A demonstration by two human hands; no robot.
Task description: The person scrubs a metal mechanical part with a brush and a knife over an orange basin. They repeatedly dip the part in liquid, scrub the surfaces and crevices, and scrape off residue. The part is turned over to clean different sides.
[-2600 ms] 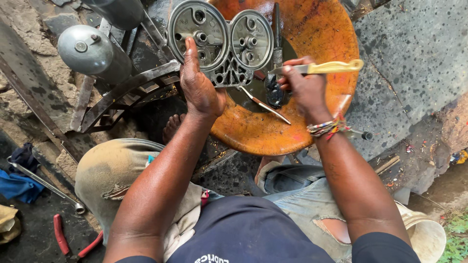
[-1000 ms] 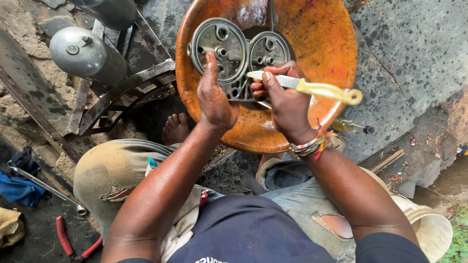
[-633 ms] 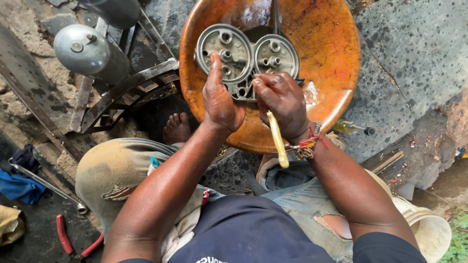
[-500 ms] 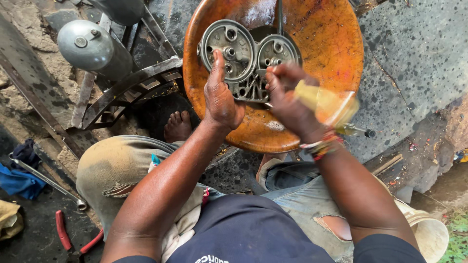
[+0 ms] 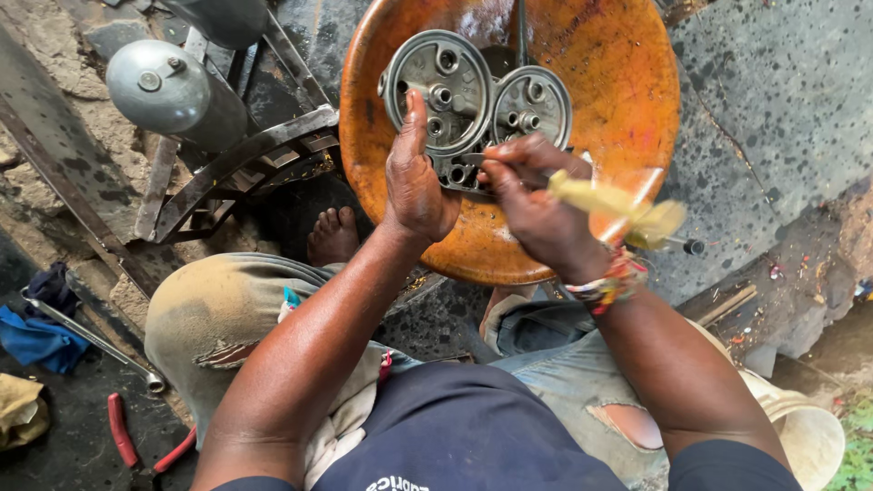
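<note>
A grey metal engine part (image 5: 473, 105) with two round discs lies in an orange basin (image 5: 618, 100). My left hand (image 5: 414, 186) rests on its lower left edge, thumb up along the left disc, holding it steady. My right hand (image 5: 536, 209) grips a yellow-handled brush (image 5: 618, 207), blurred by motion, its working end against the part below the right disc. Beaded bracelets circle my right wrist.
A grey metal tank (image 5: 164, 86) and a dark metal frame (image 5: 236, 168) lie at the left. A bare foot (image 5: 332, 235) shows under the basin. A long wrench (image 5: 91, 341), red-handled pliers (image 5: 136, 441), blue cloth (image 5: 41, 332) and a white bucket (image 5: 809, 436) sit on the ground.
My right hand has swung the yellow-handled brush back and forth across the part. My left hand has stayed on the part's left edge.
</note>
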